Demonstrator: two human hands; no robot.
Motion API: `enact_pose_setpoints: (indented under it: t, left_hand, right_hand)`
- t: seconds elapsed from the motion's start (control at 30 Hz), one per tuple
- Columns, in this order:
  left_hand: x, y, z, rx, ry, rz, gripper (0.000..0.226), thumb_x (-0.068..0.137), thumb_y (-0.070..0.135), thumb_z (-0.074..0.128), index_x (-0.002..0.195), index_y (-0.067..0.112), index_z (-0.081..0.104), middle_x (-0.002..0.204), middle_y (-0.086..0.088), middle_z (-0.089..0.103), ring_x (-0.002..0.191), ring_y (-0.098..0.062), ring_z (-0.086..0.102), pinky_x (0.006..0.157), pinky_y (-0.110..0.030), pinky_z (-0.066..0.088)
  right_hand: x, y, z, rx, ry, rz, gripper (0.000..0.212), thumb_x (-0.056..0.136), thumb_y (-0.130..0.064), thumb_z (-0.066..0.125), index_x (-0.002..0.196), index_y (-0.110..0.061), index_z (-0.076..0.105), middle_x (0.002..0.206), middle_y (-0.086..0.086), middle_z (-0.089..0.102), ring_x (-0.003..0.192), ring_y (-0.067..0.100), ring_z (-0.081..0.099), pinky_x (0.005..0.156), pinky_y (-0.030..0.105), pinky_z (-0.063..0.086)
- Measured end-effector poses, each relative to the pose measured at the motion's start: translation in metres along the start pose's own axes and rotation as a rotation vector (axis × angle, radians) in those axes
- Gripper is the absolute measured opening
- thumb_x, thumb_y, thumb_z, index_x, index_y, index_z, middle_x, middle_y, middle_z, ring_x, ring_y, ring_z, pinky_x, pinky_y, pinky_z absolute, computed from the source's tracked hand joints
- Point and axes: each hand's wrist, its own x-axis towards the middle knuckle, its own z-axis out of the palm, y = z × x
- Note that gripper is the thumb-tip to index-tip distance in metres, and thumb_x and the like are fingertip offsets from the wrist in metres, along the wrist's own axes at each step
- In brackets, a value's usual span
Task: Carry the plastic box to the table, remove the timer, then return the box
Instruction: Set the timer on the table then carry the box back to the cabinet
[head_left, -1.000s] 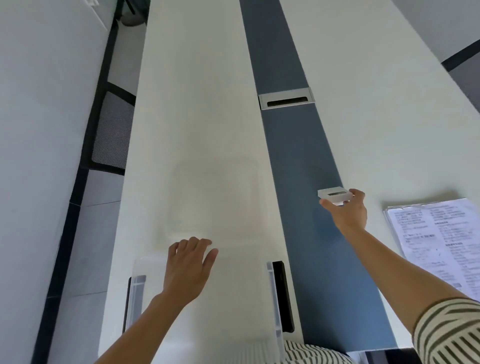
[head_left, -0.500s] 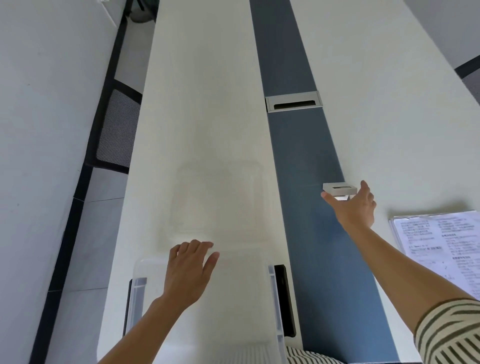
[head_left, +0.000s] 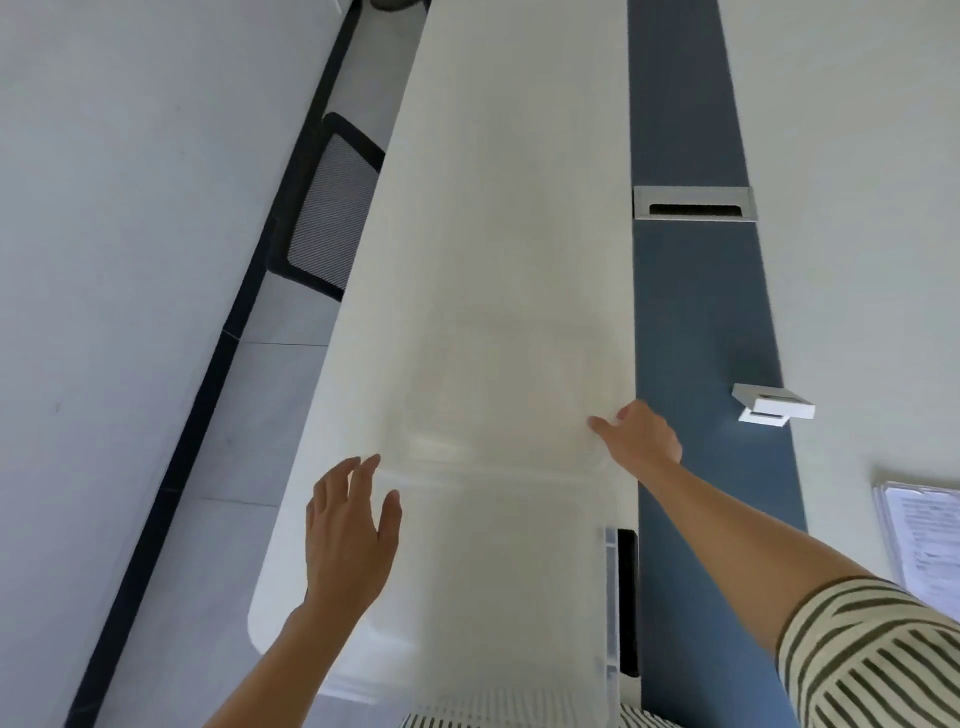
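A clear plastic box (head_left: 509, 519) stands on the white table (head_left: 509, 208) right in front of me; its walls are almost see-through and its inside looks empty. A small white timer (head_left: 772, 410) rests on the table's blue middle strip (head_left: 696, 322), to the right of the box. My left hand (head_left: 348, 535) hovers with fingers spread at the box's left side. My right hand (head_left: 641, 439) is at the box's far right rim, fingers loosely curled, with nothing in it; I cannot tell whether it touches the rim.
A grey cable slot (head_left: 693, 204) sits in the blue strip farther away. Printed papers (head_left: 919, 540) lie at the right edge. A black mesh chair (head_left: 327, 218) stands on the floor left of the table, beside a grey wall.
My right hand has let go of the timer on the blue strip and moved left to the box's right rim. My left hand has shifted left toward the box's side.
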Motion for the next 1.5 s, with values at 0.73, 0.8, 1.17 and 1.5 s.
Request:
enact_pose_setpoints:
  t: [0.73,0.8,1.17,1.5]
  left_hand:
    - [-0.031,-0.046,0.002,-0.402,-0.152,-0.308,0.046,0.094,0.041,0.040,0.138,0.028,0.037,0.121,-0.003,0.058,0.093,-0.021,0.055,0.079,-0.034,0.043]
    - [-0.030,-0.045,-0.001,-0.491,-0.150,-0.313,0.041,0.094,0.046,0.039,0.130,0.030,0.044,0.114,0.005,0.059,0.100,-0.023,0.056,0.080,-0.036,0.043]
    - [-0.024,-0.055,-0.038,-1.040,-0.296,-0.586,0.045,0.094,0.054,0.029,0.109,0.034,0.065,0.106,0.002,0.067,0.102,-0.025,0.062,0.094,-0.048,0.047]
    - [-0.035,-0.073,-0.036,-0.635,-0.306,-0.241,0.036,0.092,0.030,0.052,0.127,0.023,0.054,0.109,0.003,0.048,0.084,-0.010,0.051,0.073,-0.029,0.041]
  right_hand:
    - [-0.021,-0.048,-0.067,0.790,-0.034,0.160,0.003,0.081,-0.013,0.060,0.080,-0.015,0.059,0.069,0.000,0.065,0.058,0.004,0.065,0.049,0.024,0.032]
    - [-0.044,-0.051,-0.074,0.792,-0.022,0.077,0.010,0.081,-0.020,0.062,0.091,-0.019,0.065,0.064,-0.002,0.069,0.067,0.013,0.063,0.053,0.025,0.036]
    - [-0.191,0.005,-0.020,0.707,0.077,-0.033,0.027,0.089,-0.024,0.061,0.116,-0.021,0.061,0.060,0.006,0.069,0.058,0.019,0.059,0.044,0.028,0.046]
    - [-0.248,0.046,0.029,0.365,0.241,-0.049,0.025,0.085,-0.034,0.064,0.111,-0.031,0.062,0.073,-0.007,0.066,0.070,0.014,0.064,0.061,0.032,0.052]
